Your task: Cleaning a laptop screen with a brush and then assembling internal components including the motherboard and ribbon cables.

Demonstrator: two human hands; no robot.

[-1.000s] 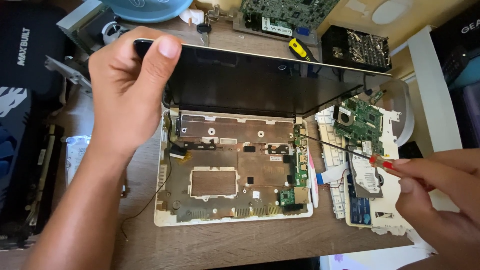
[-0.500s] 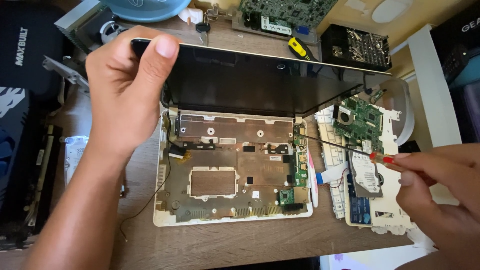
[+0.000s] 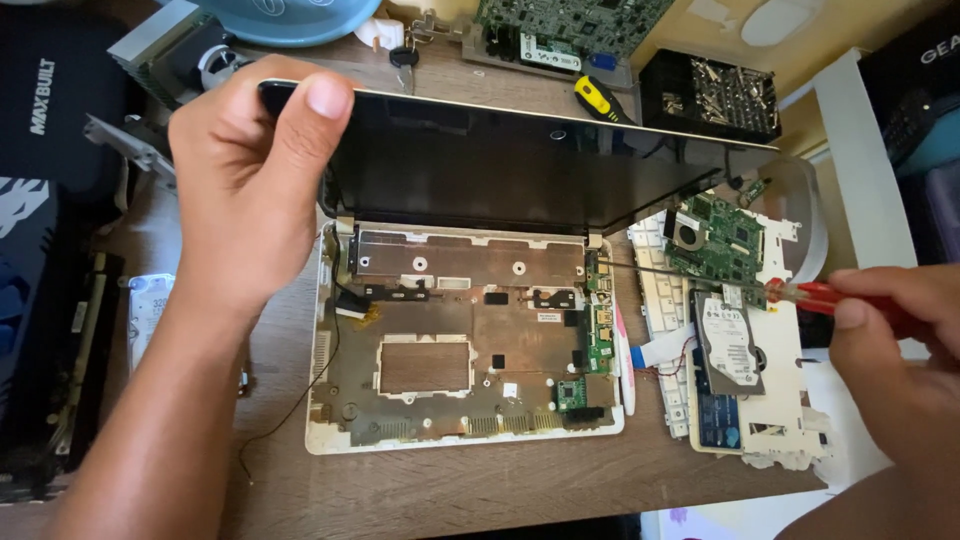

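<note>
A small white laptop lies open on the wooden desk, its base (image 3: 460,345) stripped of keyboard and board, bare metal showing. My left hand (image 3: 255,190) grips the top left corner of its dark screen (image 3: 520,170), thumb over the edge, holding the lid up. My right hand (image 3: 890,370) holds a red-handled screwdriver (image 3: 700,278); its thin shaft reaches left, and the tip rests at the right hinge by the small green side board (image 3: 598,320).
Right of the laptop lie a white keyboard panel (image 3: 770,400), a green motherboard (image 3: 715,238) and a hard drive (image 3: 728,343). A yellow tool (image 3: 598,98), a black heatsink block (image 3: 715,95) and another circuit board (image 3: 560,25) sit behind. Black cases stand at left.
My right hand has drawn slightly right and up with the screwdriver; the shaft tip stays near the right hinge. My left hand keeps holding the lid.
</note>
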